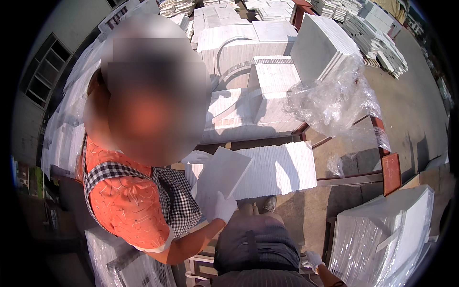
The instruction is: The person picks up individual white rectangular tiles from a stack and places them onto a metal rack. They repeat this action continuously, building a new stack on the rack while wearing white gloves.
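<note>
My right hand (314, 261), in a white glove, hangs low beside my dark shorts. Its fingers look loosely apart, and I see nothing held in them. A wrapped stack of slabs (363, 234) stands to the right of it. At the lower edge, a small white patch (203, 283) may be my left glove; its fingers are hidden. In front of me on the left, a co-worker in an orange top and checked apron holds a flat pale stone tile (224, 170) in two white-gloved hands. That tile is tilted above a long row of white tiles (277, 167) standing on edge.
Beyond the row, stacked tiles (267, 38) fill a metal frame. Crumpled clear plastic film (330, 103) hangs over its right side, near a rust-red metal post (391, 173). Another wrapped stack (119, 253) stands at the lower left. More slabs (375, 40) lie at the back right.
</note>
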Demonstrator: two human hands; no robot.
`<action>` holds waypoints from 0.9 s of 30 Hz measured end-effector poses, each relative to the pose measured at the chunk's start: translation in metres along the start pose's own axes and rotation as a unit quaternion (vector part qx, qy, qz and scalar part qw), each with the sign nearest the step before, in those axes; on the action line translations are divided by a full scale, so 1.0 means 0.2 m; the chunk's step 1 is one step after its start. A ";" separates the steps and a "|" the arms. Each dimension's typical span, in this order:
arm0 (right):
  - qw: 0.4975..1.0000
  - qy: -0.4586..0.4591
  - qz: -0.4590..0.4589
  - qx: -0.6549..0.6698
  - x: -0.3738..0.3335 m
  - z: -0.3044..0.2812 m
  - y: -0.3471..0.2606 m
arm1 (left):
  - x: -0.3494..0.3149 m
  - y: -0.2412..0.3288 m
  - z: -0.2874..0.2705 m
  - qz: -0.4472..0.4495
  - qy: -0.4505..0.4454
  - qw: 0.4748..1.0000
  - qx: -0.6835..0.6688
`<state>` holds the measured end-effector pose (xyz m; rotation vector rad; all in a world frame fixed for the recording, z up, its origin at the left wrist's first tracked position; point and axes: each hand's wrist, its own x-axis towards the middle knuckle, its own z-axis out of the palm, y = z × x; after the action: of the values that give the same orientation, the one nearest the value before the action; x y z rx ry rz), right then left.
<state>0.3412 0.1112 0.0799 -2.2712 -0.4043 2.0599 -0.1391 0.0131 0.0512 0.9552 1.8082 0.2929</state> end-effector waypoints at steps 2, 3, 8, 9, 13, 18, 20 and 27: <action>1.000 0.023 -0.014 0.008 -0.07 0.01 -0.05 | -0.18 0.03 -0.02 0.009 -0.097 0.993 0.065; 0.999 0.048 -0.010 0.018 -0.14 0.08 -0.13 | -0.35 0.03 -0.07 0.015 -0.166 0.979 0.120; 0.994 0.032 -0.093 0.055 0.03 0.26 -0.42 | -0.57 0.22 -0.26 -0.064 -0.298 0.924 0.230; 0.989 0.007 -0.120 0.089 0.03 0.32 -0.51 | -0.51 0.30 -0.29 -0.124 -0.250 0.938 0.206; 0.961 -0.173 -0.208 0.049 0.15 0.55 -0.80 | -0.33 0.10 -0.23 -0.042 -0.029 0.997 0.049; 0.941 -0.138 -0.263 -0.162 0.26 0.80 -1.13 | -0.32 0.04 -0.18 0.038 -0.012 0.998 0.051; 0.886 -0.141 -0.344 -0.276 0.58 0.76 -1.13 | -0.31 0.13 -0.17 0.022 -0.035 0.999 0.028; 0.941 -0.165 -0.261 -0.139 0.55 1.06 -1.02 | -0.48 0.04 -0.14 -0.020 0.007 0.999 0.024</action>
<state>0.1082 0.3032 -0.0079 -1.6533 -1.2355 2.1708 -0.1442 -0.0455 0.1336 0.9503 1.8524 0.2324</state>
